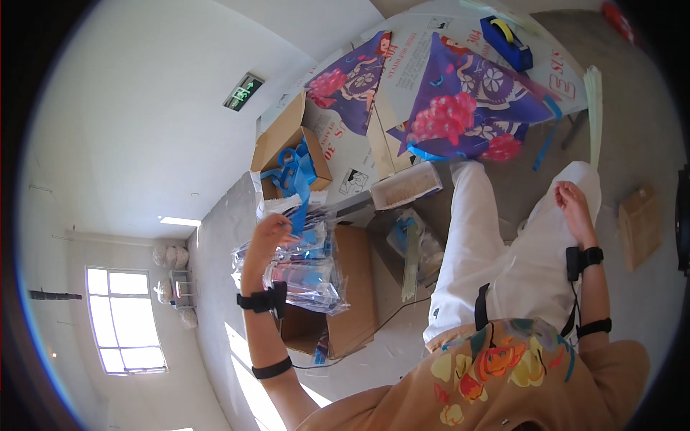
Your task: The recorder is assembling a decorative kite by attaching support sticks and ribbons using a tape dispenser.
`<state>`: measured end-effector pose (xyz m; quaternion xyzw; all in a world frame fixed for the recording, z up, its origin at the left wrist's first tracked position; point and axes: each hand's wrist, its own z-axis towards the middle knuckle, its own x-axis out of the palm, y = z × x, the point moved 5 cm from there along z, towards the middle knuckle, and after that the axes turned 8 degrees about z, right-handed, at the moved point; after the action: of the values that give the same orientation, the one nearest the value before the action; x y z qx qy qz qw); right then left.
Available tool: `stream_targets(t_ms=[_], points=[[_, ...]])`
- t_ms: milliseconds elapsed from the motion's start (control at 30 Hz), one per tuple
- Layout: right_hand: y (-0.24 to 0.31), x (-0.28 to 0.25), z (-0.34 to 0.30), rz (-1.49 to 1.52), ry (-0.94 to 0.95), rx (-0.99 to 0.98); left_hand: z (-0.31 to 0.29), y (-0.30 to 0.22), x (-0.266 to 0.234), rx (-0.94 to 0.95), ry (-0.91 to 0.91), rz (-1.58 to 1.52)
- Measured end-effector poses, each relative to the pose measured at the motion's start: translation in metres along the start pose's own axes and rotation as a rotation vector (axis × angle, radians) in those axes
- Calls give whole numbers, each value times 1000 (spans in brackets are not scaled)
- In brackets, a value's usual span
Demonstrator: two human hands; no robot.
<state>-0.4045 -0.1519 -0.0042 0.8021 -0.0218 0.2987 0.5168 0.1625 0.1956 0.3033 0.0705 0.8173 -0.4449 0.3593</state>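
My left hand (273, 231) is at the left, its fingers closed on a strip of blue ribbon (302, 205). The ribbon runs up to a loose tangle in an open cardboard box (316, 154). Just below that hand lies a pile of clear plastic packets (305, 269) with coloured contents. My right hand (573, 205) rests on my right thigh, fingers loosely bent, with nothing visible in it. Ahead of my knees, purple printed triangular pennants (496, 90) with pink balloon pictures lie over the table's front edge, a blue strip (546, 136) hanging from one corner.
A white board-covered table (410, 72) carries another purple pennant (352, 82) and a blue tape dispenser (507, 43). A small white box (406, 187) sits at its near edge. Under the packets stands a large carton (356, 280). A brown package (638, 226) lies on the floor at right.
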Motion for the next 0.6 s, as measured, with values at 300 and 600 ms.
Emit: stream_targets(t_ms=[300, 600], points=[[7, 5, 3, -3, 6, 18, -67, 195, 266, -133, -48, 312], [-10, 1, 7, -70, -35, 101, -23, 139, 284, -308, 608, -28]])
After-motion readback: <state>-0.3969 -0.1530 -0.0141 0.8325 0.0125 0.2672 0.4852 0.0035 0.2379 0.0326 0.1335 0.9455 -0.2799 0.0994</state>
